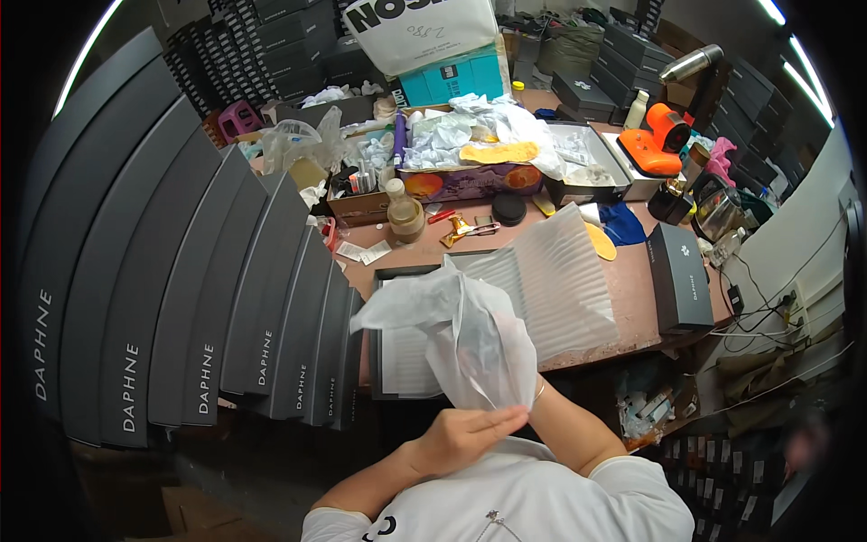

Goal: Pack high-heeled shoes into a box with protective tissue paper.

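Note:
A thin white see-through bag is over my right hand, which shows only dimly through it. My right forearm enters the bag's near end; how the fingers are held inside cannot be made out. My left hand pinches the bag's near edge beside my right wrist. The bag's loose far end flops to the left. Below it lies an open dark grey box lined with ribbed white foam. A larger ribbed foam sheet spreads to the right over the table.
Tall stacks of dark grey boxes stand close on the left. One closed box is at the table's right edge. Behind are a cream bottle, a round black tin, a crumpled-paper-filled carton and an orange device.

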Motion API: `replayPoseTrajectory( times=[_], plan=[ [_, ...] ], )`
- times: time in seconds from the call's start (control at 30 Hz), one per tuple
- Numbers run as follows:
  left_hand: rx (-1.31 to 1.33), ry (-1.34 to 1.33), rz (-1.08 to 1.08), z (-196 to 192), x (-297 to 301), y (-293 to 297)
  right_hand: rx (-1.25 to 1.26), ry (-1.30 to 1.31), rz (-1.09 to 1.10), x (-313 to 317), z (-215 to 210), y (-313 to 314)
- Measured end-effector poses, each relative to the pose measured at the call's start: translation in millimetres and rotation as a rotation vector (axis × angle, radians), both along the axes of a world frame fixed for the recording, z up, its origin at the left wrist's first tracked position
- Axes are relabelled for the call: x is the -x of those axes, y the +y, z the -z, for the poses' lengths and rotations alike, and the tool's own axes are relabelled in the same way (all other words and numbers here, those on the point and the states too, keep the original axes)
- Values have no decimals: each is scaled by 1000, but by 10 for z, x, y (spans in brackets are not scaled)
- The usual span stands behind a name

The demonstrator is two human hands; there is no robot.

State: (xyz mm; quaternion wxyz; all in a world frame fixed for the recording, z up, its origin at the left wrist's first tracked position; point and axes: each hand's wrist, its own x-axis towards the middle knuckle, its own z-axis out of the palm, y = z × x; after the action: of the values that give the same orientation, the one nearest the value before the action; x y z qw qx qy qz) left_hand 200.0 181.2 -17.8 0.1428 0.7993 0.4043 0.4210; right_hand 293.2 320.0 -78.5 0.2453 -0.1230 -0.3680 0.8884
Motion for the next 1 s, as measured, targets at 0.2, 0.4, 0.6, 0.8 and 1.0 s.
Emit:
replayPoseTrajectory(
  times=[0.2,0.4,0.6,0.8,1.0],
  plan=[
    [72,-128,318,227,-411,81,-300,-150,210,39,-125,31],
    [701,-471,334,276,-273,110,-424,-324,555,-494,-433,473],
    [1405,-1689,-442,1241,248,-209,-966,-1003,693,-1369,-30,856],
    [1192,-1858,-661,1506,251,-3,-2018,-1470,256,-2169,1111,757],
    [424,-517,-656,1334,99,21,-823,-1311,-385,-1970,-445,164]
  ],
)
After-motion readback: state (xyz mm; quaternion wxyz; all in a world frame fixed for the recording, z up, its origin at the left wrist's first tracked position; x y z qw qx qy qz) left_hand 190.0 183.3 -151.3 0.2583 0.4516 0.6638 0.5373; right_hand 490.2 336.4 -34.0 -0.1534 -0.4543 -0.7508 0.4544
